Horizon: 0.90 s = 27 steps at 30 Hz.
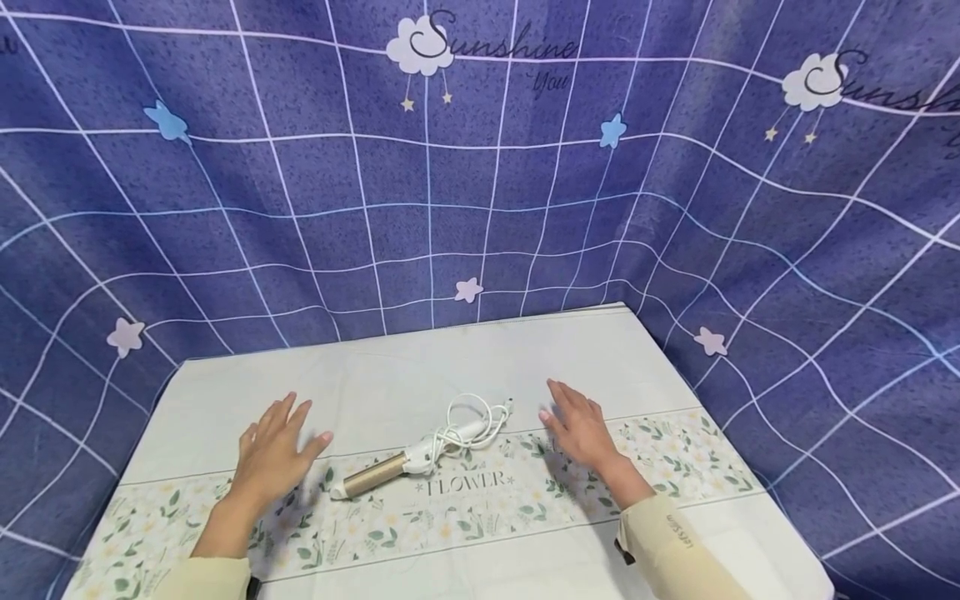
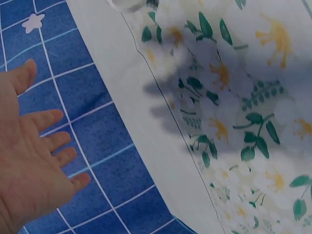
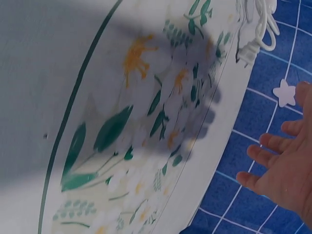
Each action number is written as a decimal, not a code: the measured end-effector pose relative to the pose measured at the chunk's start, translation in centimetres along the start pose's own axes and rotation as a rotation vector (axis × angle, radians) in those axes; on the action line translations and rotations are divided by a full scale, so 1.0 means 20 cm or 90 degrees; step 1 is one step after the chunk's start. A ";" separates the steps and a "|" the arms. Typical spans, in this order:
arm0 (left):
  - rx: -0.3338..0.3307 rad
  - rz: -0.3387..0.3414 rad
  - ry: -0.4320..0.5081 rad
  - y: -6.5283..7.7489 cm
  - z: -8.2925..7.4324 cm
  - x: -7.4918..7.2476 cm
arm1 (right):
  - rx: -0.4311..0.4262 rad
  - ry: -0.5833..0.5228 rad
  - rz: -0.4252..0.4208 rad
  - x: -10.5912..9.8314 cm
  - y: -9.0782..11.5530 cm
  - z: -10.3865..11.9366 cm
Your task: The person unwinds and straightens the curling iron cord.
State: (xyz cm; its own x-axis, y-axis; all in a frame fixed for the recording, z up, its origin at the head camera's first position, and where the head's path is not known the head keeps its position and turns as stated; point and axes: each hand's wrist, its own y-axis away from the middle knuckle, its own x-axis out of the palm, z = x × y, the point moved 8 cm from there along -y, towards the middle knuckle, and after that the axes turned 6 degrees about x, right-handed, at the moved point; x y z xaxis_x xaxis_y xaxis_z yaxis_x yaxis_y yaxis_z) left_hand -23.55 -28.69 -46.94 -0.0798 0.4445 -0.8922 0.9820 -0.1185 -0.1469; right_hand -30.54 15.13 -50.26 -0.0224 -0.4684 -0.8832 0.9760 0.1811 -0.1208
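A curling iron (image 1: 375,475) with a gold barrel and white handle lies slantwise on the table, its barrel end toward the left. Its white cord (image 1: 468,433) is looped loosely around the handle, and the plug (image 3: 249,52) shows at the top of the right wrist view. My left hand (image 1: 273,450) hovers over the cloth to the left of the barrel tip, fingers spread and holding nothing. To the right of the cord, my right hand (image 1: 581,427) is likewise held above the table with fingers extended. Both hands cast shadows on the cloth and stand apart from the iron.
A white tablecloth (image 1: 420,367) with a flowered band and the word FLOWER covers the table. Blue grid-patterned curtains (image 1: 465,183) with stars and clouds hang close behind the table and along its sides.
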 end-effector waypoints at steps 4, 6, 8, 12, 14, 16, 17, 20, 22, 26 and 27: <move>0.006 -0.006 0.002 0.00 -0.03 0.03 | 0.022 -0.018 0.014 0.03 0.01 0.01; 0.010 -0.008 0.001 0.00 -0.05 0.05 | 0.034 -0.031 0.021 0.04 0.01 0.01; 0.016 -0.010 0.003 0.00 -0.07 0.06 | 0.042 -0.044 0.025 0.05 0.01 0.02; 0.019 -0.014 0.007 -0.01 -0.10 0.09 | 0.061 -0.056 0.033 0.06 0.01 0.03; 0.023 -0.014 0.012 -0.01 -0.12 0.10 | 0.066 -0.060 0.035 0.07 0.01 0.04; 0.027 -0.011 0.017 -0.01 -0.14 0.11 | 0.068 -0.064 0.037 0.08 0.01 0.05; 0.028 -0.010 0.018 -0.01 -0.15 0.12 | 0.068 -0.068 0.037 0.08 0.01 0.05; 0.033 -0.005 0.018 0.00 -0.17 0.15 | 0.061 -0.083 0.040 0.10 0.00 0.06; 0.034 -0.008 0.015 -0.01 -0.18 0.17 | 0.056 -0.089 0.043 0.10 0.00 0.07; 0.036 -0.010 0.019 -0.01 -0.20 0.20 | 0.062 -0.103 0.046 0.12 -0.01 0.08; 0.035 -0.009 0.020 -0.01 -0.21 0.21 | 0.067 -0.105 0.045 0.13 -0.01 0.08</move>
State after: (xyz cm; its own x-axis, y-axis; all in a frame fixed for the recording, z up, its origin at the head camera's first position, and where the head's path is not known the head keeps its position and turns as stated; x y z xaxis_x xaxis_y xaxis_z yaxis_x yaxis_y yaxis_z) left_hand -23.30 -23.09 -48.90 -0.0878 0.4744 -0.8759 0.9697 -0.1604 -0.1841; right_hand -30.39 12.59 -51.75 0.0743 -0.5940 -0.8010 0.9914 0.1310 -0.0053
